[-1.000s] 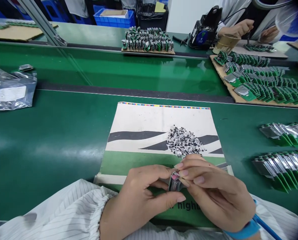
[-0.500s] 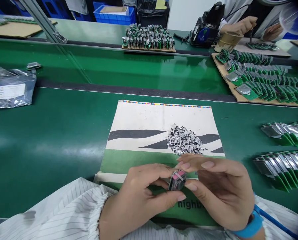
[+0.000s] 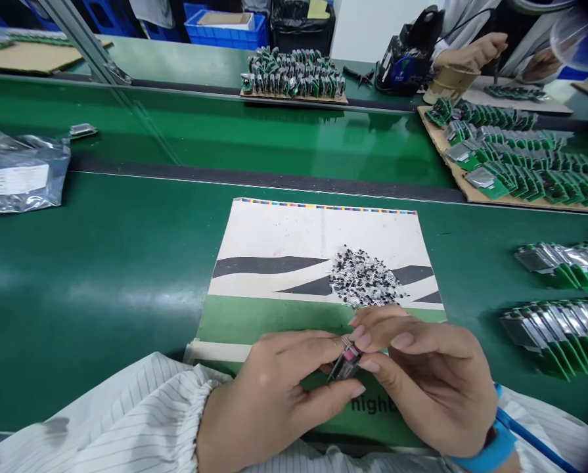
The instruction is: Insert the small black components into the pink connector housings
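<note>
My left hand and my right hand meet low in the view, and both pinch a small silver electronic part with a pink patch between thumbs and fingertips. Much of that part is hidden by my fingers. Just beyond my fingertips, a heap of tiny black components with thin silver leads lies on a printed paper sheet. My hands rest over the sheet's green lower band. A blue wrist strap circles my right wrist.
Rows of green circuit boards with silver shields stand on the green bench at right, with more on cardboard beyond. An antistatic bag lies at left. Across the bench, a co-worker's hand works near a soldering station.
The small part has tilted into a more slanted position between my fingers, and my right fingers have shifted around it. The view has barely moved.
</note>
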Motion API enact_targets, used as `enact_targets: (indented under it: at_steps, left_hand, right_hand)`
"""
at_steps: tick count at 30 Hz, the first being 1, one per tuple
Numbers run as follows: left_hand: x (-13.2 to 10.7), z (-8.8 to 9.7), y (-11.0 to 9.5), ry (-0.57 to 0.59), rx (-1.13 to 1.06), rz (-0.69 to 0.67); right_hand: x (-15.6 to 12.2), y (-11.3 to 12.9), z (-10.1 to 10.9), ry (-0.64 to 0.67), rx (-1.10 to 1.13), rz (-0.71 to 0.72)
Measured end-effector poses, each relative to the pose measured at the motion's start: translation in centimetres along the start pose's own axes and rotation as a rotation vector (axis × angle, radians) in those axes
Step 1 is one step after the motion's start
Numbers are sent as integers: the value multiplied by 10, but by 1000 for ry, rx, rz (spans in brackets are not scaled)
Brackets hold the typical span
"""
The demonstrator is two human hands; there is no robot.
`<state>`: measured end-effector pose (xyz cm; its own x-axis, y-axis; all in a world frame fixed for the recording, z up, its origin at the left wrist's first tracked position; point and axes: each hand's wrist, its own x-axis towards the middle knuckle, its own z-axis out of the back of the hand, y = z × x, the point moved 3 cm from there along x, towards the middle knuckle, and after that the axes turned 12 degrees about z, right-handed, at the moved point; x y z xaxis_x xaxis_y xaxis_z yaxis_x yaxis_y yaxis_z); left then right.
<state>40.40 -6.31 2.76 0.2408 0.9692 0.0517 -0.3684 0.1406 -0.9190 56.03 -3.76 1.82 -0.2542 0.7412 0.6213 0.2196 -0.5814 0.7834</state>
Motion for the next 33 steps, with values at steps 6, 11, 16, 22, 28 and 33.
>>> enact_targets:
  at_steps: [6, 11, 16, 22, 28, 33]
  left_hand:
    - [-4, -1, -1, -49, 152, -90]
    - [-7, -1, 0, -25, 221, -106]
    - [-7, -2, 2, -40, 273, -156]
    - [-5, -3, 6, -51, 236, -180]
    - [-3, 1, 3, -141, 205, -238]
    - [-4, 4, 5, -187, 237, -186]
  right_hand:
    - [1, 1, 0, 2, 17, 12]
    - [0, 3, -1, 6, 12, 17]
    - [-1, 2, -1, 4, -16, -30]
    - [3, -1, 0, 70, 31, 6]
    - [6, -7, 12, 198, -60, -7]
    - [12, -10, 12, 346, -237, 12]
